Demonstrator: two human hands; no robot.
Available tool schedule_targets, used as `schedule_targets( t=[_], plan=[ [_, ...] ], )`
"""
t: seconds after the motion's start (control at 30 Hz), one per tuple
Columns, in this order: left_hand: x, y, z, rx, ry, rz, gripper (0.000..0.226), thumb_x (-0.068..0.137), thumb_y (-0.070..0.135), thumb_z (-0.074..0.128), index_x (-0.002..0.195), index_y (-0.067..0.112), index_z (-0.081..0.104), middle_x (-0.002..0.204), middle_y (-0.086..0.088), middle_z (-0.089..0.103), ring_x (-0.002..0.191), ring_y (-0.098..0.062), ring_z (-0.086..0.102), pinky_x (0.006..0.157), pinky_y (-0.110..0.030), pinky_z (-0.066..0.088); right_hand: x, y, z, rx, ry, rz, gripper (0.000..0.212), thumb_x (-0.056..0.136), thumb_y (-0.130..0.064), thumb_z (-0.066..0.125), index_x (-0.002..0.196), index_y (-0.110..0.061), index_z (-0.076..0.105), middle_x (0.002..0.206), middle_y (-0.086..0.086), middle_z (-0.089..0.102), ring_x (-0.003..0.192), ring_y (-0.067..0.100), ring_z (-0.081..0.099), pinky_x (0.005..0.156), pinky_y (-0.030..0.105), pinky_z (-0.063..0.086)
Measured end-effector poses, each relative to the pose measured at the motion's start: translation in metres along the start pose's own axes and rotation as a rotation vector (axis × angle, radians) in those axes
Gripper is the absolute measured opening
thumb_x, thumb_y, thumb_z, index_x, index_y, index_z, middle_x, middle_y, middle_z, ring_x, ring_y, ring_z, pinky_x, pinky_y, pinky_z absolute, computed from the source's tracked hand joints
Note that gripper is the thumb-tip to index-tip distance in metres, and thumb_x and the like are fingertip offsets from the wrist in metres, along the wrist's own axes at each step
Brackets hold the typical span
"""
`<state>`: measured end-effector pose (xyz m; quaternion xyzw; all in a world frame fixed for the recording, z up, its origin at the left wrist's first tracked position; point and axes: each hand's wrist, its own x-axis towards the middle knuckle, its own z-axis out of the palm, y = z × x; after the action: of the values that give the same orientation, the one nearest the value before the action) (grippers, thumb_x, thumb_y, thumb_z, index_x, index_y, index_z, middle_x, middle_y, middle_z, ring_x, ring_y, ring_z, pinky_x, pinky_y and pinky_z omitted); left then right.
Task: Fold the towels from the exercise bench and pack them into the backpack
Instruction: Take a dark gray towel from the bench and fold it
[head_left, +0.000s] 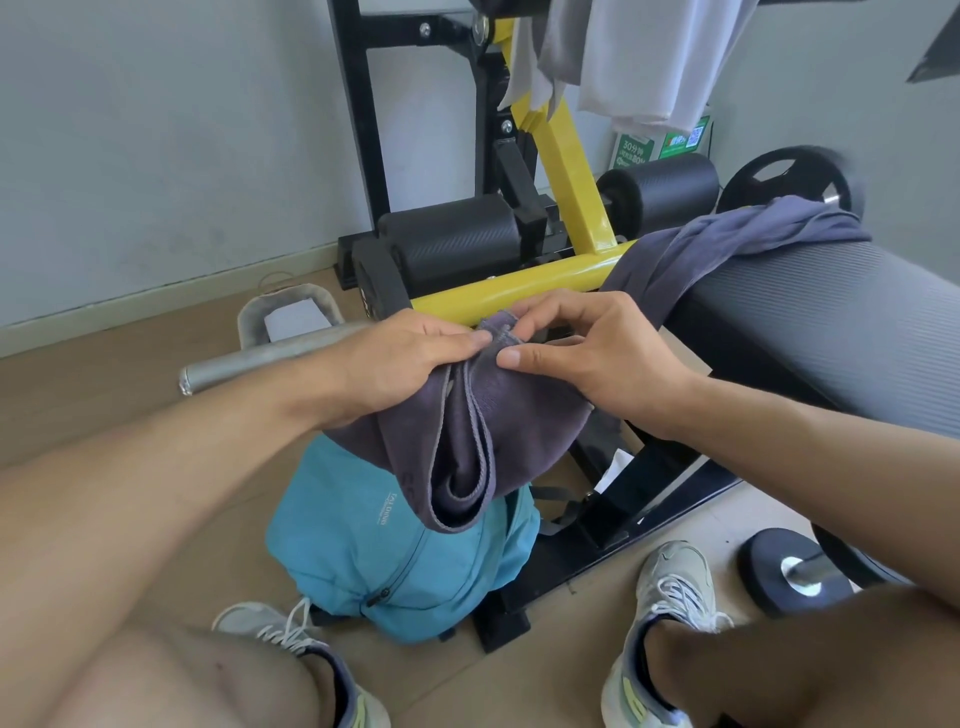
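Our knees frame the blue backpack (384, 545) below; above it, left hand (400, 358) and right hand (587, 353) pinch the grey towel (483, 431) at its top corners. We should match edges before halving. Another towel (727, 244) waits on the bench (841, 312).

One wide-angle head view looks forward and steeply down from just above and behind the left hand (410, 358) and right hand (587, 348), close to both, with the floor (104, 405) below them.
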<state>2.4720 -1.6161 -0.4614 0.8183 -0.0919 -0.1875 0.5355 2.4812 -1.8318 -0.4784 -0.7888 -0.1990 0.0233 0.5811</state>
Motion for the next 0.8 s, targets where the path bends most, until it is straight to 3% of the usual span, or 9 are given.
schedule_targets(
  t=[0.1, 0.2, 0.3, 0.43, 0.5, 0.57, 0.67, 0.8],
  plan=[
    [-0.001, 0.001, 0.001, 0.014, -0.064, -0.015, 0.036, 0.107, 0.028, 0.049, 0.108, 0.007, 0.077, 0.107, -0.01, 0.079, 0.108, -0.029, 0.072, 0.1, -0.041, 0.054, 0.0, 0.001, 0.001, 0.0, -0.015, 0.051, 0.02, 0.074, -0.024, 0.086, 0.087, -0.012, 0.075, 0.103, 0.0, 0.078, 0.098, 0.007, 0.072, 0.092, 0.023, 0.055],
    [-0.004, 0.003, 0.001, 0.052, -0.103, -0.03, 0.036, 0.106, 0.03, 0.05, 0.096, 0.013, 0.079, 0.097, -0.005, 0.08, 0.088, -0.014, 0.075, 0.082, -0.024, 0.057, 0.0, 0.002, 0.002, -0.05, -0.038, 0.102, 0.043, 0.067, -0.038, 0.086, 0.102, -0.015, 0.076, 0.108, -0.001, 0.077, 0.106, 0.015, 0.07, 0.101, 0.035, 0.055],
    [-0.006, 0.003, 0.002, 0.066, -0.116, -0.041, 0.035, 0.105, 0.032, 0.051, 0.089, 0.018, 0.08, 0.09, 0.001, 0.081, 0.079, -0.006, 0.073, 0.07, -0.014, 0.054, -0.001, 0.002, 0.001, -0.031, -0.086, 0.118, 0.039, 0.069, -0.035, 0.086, 0.098, -0.01, 0.076, 0.11, 0.003, 0.077, 0.11, 0.02, 0.07, 0.105, 0.043, 0.053],
    [-0.002, -0.001, 0.002, -0.078, -0.106, -0.053, 0.031, 0.091, 0.043, 0.063, 0.089, 0.019, 0.082, 0.097, -0.008, 0.08, 0.087, -0.019, 0.075, 0.082, -0.029, 0.057, -0.002, -0.002, 0.0, 0.202, -0.124, 0.188, 0.014, 0.085, -0.005, 0.077, 0.094, -0.003, 0.066, 0.114, 0.021, 0.073, 0.109, 0.027, 0.071, 0.102, 0.034, 0.055],
    [0.0, -0.003, -0.002, -0.133, -0.083, -0.025, 0.032, 0.081, 0.044, 0.07, 0.098, 0.02, 0.082, 0.104, -0.009, 0.08, 0.098, -0.023, 0.075, 0.093, -0.033, 0.055, 0.0, -0.002, -0.001, 0.309, -0.157, 0.244, 0.012, 0.087, -0.008, 0.073, 0.093, -0.006, 0.062, 0.107, 0.024, 0.068, 0.103, 0.029, 0.067, 0.101, 0.038, 0.052],
    [0.002, -0.006, -0.005, -0.129, -0.051, 0.009, 0.034, 0.075, 0.039, 0.075, 0.103, 0.021, 0.081, 0.107, -0.006, 0.079, 0.103, -0.02, 0.073, 0.099, -0.032, 0.052, 0.002, -0.001, -0.002, 0.37, -0.166, 0.282, 0.015, 0.085, -0.016, 0.073, 0.09, -0.011, 0.061, 0.102, 0.016, 0.065, 0.101, 0.029, 0.062, 0.102, 0.044, 0.048],
    [0.003, -0.008, -0.009, -0.15, -0.026, -0.008, 0.034, 0.075, 0.033, 0.076, 0.104, 0.017, 0.082, 0.103, -0.008, 0.079, 0.092, -0.016, 0.071, 0.094, -0.032, 0.052, 0.004, 0.002, -0.002, 0.391, -0.13, 0.298, 0.018, 0.087, -0.02, 0.076, 0.091, -0.013, 0.06, 0.099, 0.011, 0.065, 0.1, 0.027, 0.06, 0.106, 0.047, 0.045],
    [0.003, -0.011, -0.01, -0.197, -0.033, -0.019, 0.034, 0.077, 0.029, 0.076, 0.108, 0.015, 0.081, 0.107, -0.014, 0.078, 0.095, -0.02, 0.069, 0.092, -0.031, 0.051, 0.004, 0.002, -0.002, 0.416, -0.112, 0.3, 0.014, 0.088, -0.019, 0.074, 0.089, -0.014, 0.061, 0.101, 0.013, 0.065, 0.103, 0.027, 0.06, 0.114, 0.051, 0.041]
  ],
)
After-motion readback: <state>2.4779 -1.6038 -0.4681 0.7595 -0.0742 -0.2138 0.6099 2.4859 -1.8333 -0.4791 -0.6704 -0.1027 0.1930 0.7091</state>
